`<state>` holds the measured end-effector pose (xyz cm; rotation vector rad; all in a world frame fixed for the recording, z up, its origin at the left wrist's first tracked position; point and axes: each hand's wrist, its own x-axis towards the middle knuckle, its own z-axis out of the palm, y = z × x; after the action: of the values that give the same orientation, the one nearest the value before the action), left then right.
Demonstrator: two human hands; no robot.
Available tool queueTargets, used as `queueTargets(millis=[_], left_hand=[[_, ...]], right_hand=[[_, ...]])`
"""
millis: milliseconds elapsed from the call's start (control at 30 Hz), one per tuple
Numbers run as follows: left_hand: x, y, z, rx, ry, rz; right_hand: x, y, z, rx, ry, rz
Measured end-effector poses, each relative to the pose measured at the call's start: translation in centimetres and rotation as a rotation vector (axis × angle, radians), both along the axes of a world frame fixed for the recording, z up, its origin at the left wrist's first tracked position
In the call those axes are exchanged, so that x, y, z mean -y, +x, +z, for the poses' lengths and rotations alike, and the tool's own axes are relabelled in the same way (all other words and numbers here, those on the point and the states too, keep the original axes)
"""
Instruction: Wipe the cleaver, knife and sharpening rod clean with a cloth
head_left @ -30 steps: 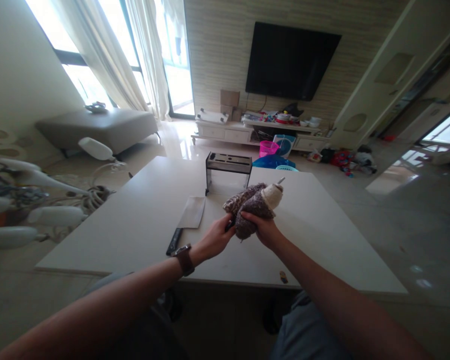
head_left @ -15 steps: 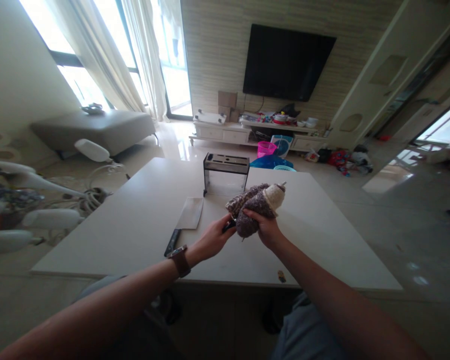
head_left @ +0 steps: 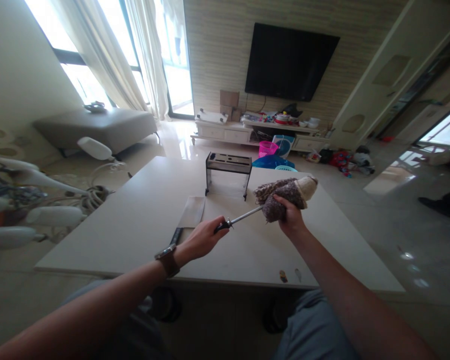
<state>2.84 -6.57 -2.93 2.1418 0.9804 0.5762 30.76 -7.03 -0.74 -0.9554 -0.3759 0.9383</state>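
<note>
My left hand (head_left: 206,235) is closed round the black handle of a honing steel (head_left: 247,214). Its bare metal rod slants up to the right, and the far end is hidden in a brown and cream towel (head_left: 287,192). My right hand (head_left: 290,215) grips the bunched towel round the rod, above the table's right half. Behind my left hand a cleaver (head_left: 192,212) lies flat, its black handle partly covered by my wrist. Farther back stands a clear knife block (head_left: 228,162) with a dark slotted top.
All this is over a white table (head_left: 135,225). A small coloured sticker (head_left: 283,276) is near its front edge. A pink basket (head_left: 267,148) and a blue plastic item (head_left: 273,162) are beyond the table. White lamp arms (head_left: 52,215) are at left. A person's dark-clad leg (head_left: 444,202) shows at far right.
The towel and my right hand have slid up and right along the rod, away from the handle. A length of bare metal now shows between my hands. A person's leg has appeared at right.
</note>
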Motion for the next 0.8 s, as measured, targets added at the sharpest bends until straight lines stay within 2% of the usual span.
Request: queueTargets(millis=[167, 333, 433, 533, 700, 800], left_hand=[[-0.1, -0.5, 0.1, 0.029, -0.046, 0.018], [-0.3, 0.0, -0.6, 0.237, -0.305, -0.001], [-0.3, 0.5, -0.7, 0.358, -0.447, -0.031], [0.0, 1.2, -0.3, 0.399, -0.527, -0.068], [0.4, 2.7, 0.0, 0.446, -0.578, -0.075], [0.3, 3.2, -0.4, 0.467, -0.579, -0.063]], right_hand=[[-0.2, 1.0, 0.2, -0.014, 0.049, -0.042], [0.1, 0.3, -0.1, -0.038, 0.021, 0.119], [0.6, -1.0, -0.4, -0.022, -0.022, 0.216], [1.2, -2.8, -0.7, 0.003, -0.057, 0.310], [2.3, -6.1, -1.5, 0.028, -0.114, 0.484], [2.5, -7.2, -2.1, 0.021, -0.140, 0.505]])
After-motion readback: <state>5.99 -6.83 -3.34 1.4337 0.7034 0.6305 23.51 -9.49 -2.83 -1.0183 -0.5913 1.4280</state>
